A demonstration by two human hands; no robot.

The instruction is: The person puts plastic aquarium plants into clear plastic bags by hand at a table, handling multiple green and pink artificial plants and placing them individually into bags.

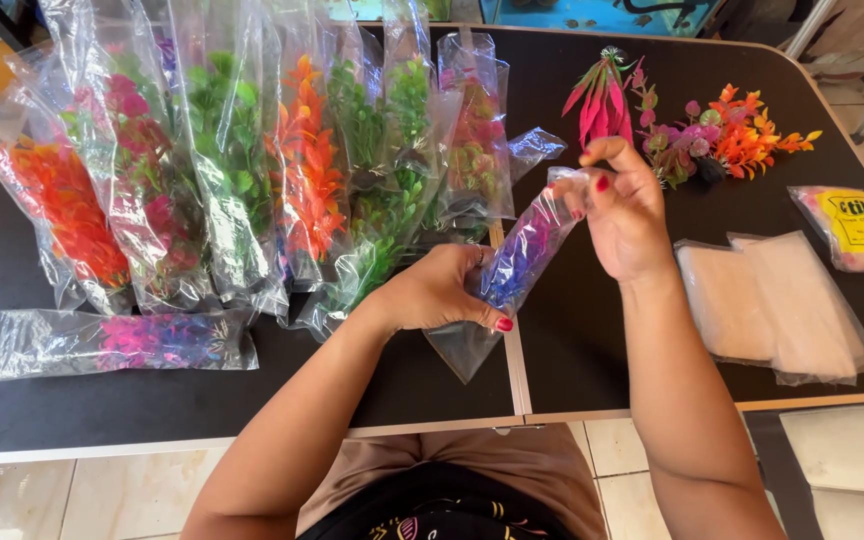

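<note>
Your left hand (439,290) gripped the bagged purple plant (517,255) mid-length while your raised right hand (624,210) pinched its open top shut.

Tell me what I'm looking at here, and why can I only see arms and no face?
The camera sits on the person's head and looks down, so you see only their two arms and hands over a dark table.

The left hand grips the lower part of a clear plastic bag with a purple and blue plastic plant inside. The right hand pinches the top of that same bag with its fingers.

On the left side of the table lies a heap of bagged plants, orange, green, pink and red, each in its own clear bag. One bagged pink plant lies flat in front of them.

On the right lie loose plants with no bags, a stack of empty bags, and a small packet with a yellow label.
</note>
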